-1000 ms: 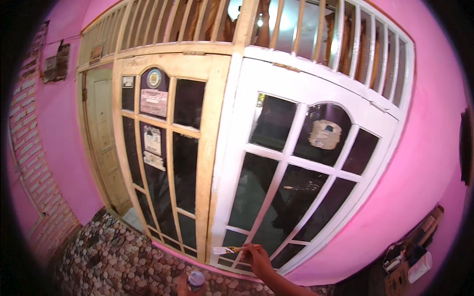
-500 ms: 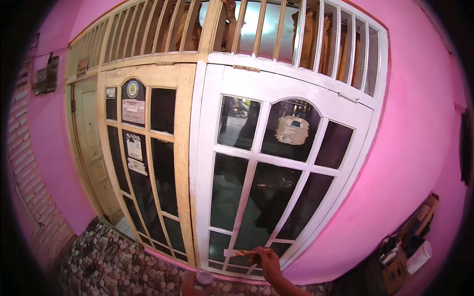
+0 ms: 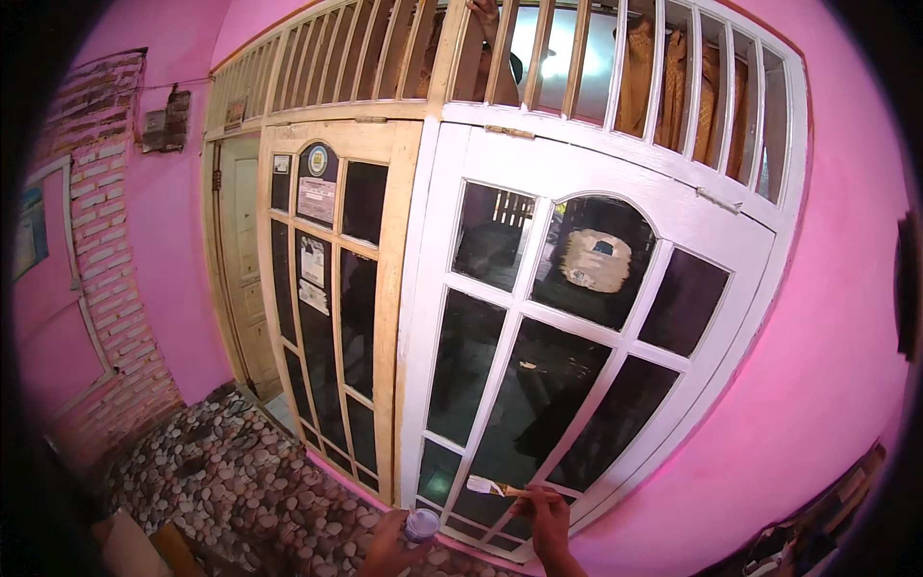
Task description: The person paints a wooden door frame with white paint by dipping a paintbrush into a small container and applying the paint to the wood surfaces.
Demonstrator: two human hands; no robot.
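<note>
My right hand (image 3: 540,507) grips a flat paintbrush (image 3: 486,486) by its handle, its white-coated bristles pointing left in front of the lower panes of the white-painted door panel (image 3: 615,338). Lower and to the left, my left hand (image 3: 389,539) is closed on a small clear cup (image 3: 421,524) with pale contents. Left of the white panel stands a cream wooden door panel (image 3: 394,202) with dark glass and stickers. A worn sticker (image 3: 591,260) sits on the arched pane of the white one.
Slatted transoms (image 3: 567,77) top the panels, with hanging brown cloths behind. A hand (image 3: 481,12) shows among the upper slats. A cream door (image 3: 245,269) is recessed at left, beside a pink wall with brickwork (image 3: 101,221). Pebble-patterned floor (image 3: 221,481) lies below; assorted items (image 3: 817,519) lean at lower right.
My view has swung a little, showing more brick wall at left. My right hand with the brush has moved rightward, and my left hand and cup have risen further into view.
</note>
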